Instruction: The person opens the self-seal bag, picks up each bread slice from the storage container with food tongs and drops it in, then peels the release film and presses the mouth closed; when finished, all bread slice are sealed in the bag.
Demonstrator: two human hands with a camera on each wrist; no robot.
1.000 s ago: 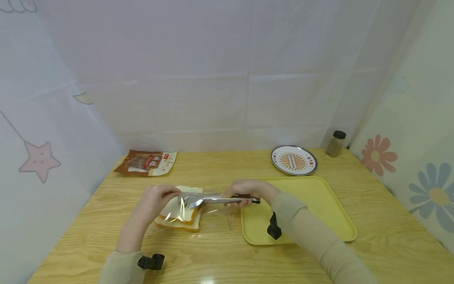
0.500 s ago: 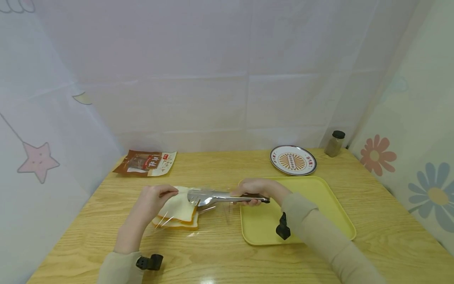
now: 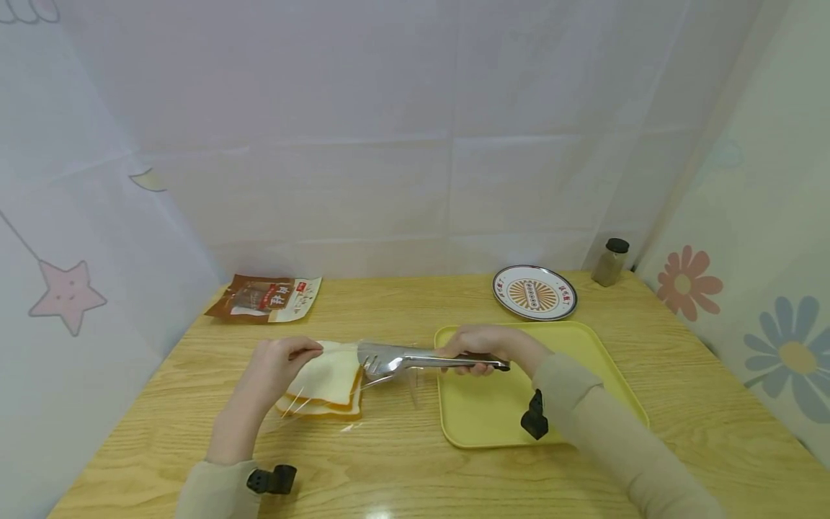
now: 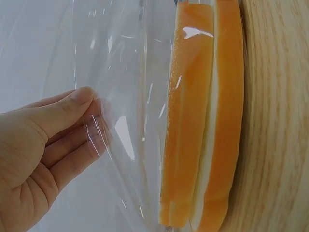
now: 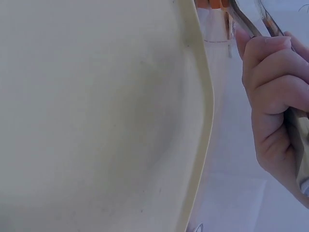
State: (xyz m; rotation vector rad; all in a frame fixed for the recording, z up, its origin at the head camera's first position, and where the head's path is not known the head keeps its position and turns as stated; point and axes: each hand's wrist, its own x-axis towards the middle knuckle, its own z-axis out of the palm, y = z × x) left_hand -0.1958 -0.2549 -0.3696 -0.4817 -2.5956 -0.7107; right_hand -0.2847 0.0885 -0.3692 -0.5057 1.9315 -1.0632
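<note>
In the head view my left hand (image 3: 271,371) pinches the upper edge of a clear plastic bag (image 4: 123,121) between thumb and fingers. Inside lie two stacked slices of white bread (image 3: 329,378) with orange-brown crusts, seen edge-on in the left wrist view. My right hand (image 3: 483,346) grips a pair of metal tongs (image 3: 418,358) with dark handle ends, held nearly level. The slotted head of the tongs sits right at the right edge of the top slice, with the loose film of the bag around it. No slice shows lifted between the tongs.
A yellow tray (image 3: 551,425) lies on the wooden table (image 3: 402,461) under my right forearm. Behind it stand a round printed plate (image 3: 534,293) and a dark-lidded jar (image 3: 611,262). A brown-and-white food packet (image 3: 264,298) rests at the back left.
My right hand has drawn the tongs to the right, off the top of the bread to its right edge. The left hand keeps its pinch on the bag, nearly still.
</note>
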